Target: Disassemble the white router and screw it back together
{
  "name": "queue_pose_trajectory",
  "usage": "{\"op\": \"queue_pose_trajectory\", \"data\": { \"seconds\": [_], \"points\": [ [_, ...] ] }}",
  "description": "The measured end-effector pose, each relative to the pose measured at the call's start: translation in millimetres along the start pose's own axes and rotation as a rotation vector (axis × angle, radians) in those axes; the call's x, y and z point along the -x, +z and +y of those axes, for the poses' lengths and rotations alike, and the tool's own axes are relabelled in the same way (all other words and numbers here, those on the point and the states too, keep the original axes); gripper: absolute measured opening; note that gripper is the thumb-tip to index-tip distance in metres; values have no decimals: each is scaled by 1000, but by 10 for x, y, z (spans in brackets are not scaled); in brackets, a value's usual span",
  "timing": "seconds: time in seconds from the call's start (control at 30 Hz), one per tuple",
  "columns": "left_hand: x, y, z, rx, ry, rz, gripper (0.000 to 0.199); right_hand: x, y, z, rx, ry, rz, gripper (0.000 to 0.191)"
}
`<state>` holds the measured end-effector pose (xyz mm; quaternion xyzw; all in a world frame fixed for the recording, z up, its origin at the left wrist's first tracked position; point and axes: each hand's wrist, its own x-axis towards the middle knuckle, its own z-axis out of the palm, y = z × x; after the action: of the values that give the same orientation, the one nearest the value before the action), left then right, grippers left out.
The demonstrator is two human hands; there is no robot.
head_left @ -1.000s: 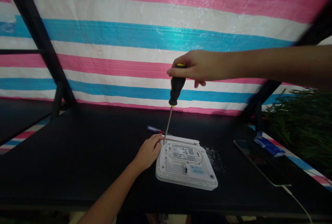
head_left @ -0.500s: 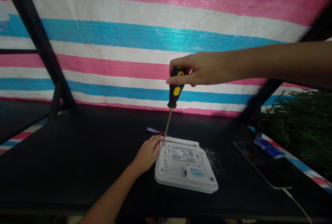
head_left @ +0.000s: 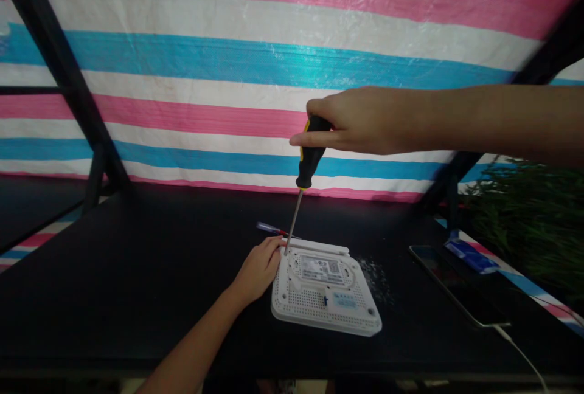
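Observation:
A white router [head_left: 326, 290] lies underside up on the black table, with labels, vent holes and a folded antenna [head_left: 317, 247] along its far edge. My right hand [head_left: 340, 120] is closed round the black and yellow handle of a screwdriver [head_left: 311, 160]. Its shaft slants down, and the tip meets the router's far left corner, where a screw hole seems to be; the screw itself is too small to see. At that same corner my left hand [head_left: 260, 266] grips the router's left side, fingers near the tip and partly hidden.
Behind the router lies a second, thin screwdriver [head_left: 271, 228] with a clear handle. To the right are a phone [head_left: 456, 287] on a white cable [head_left: 522, 351] and a blue packet [head_left: 472, 255]. White crumbs [head_left: 376, 281] lie beside the router. Black frame posts [head_left: 73, 72] flank a striped sheet [head_left: 219, 96].
My right hand has turned about the screwdriver, and the handle has rotated, so its yellow patches now face left. The tip stays at the same corner. My left hand holds its place.

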<state>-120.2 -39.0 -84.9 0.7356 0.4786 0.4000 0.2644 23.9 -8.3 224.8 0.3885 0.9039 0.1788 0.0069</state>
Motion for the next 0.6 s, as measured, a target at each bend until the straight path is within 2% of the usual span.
{"op": "queue_pose_trajectory", "data": {
  "seconds": [0.13,0.2,0.3,0.43,0.5,0.6],
  "points": [
    [-5,15,-25,-5,1,-4,31,13,-60,-158,-436,111,-210,47],
    [-7,22,-30,-9,1,0,31,28,-89,-176,-553,156,-280,44],
    [-3,23,-20,-19,0,5,31,32,-53,-64,-407,116,-191,33],
    [6,11,11,-40,-2,2,30,28,34,34,-224,-14,-30,37],
    [10,6,26,-48,-3,2,31,45,22,-28,-277,-7,-62,37],
    [15,4,38,-54,-7,3,31,82,-47,-156,-537,70,-197,44]
  ]
}}
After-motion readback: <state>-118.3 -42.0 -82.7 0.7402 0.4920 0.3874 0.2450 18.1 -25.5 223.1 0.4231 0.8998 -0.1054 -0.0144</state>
